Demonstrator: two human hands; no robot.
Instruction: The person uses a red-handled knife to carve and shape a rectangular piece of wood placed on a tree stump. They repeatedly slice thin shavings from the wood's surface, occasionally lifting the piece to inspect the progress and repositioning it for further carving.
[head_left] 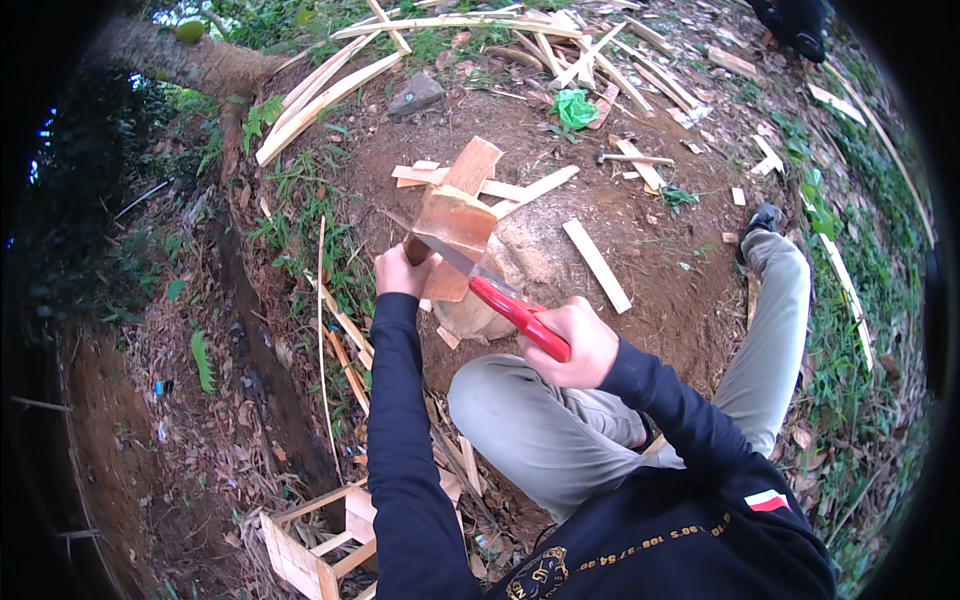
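Sawing step underway: R hand (580, 340) grips red-handled handsaw (500, 295) tight, blade across wood board (455, 225) propped on stone (500, 275); L hand (400, 272) clamps board's lower end. Next needs steady strokes, firm hold.

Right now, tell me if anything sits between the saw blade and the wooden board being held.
Nothing visible does. The saw blade already lies across the wooden board; the right hand grips the red handle, and the left hand steadies the board's lower end.
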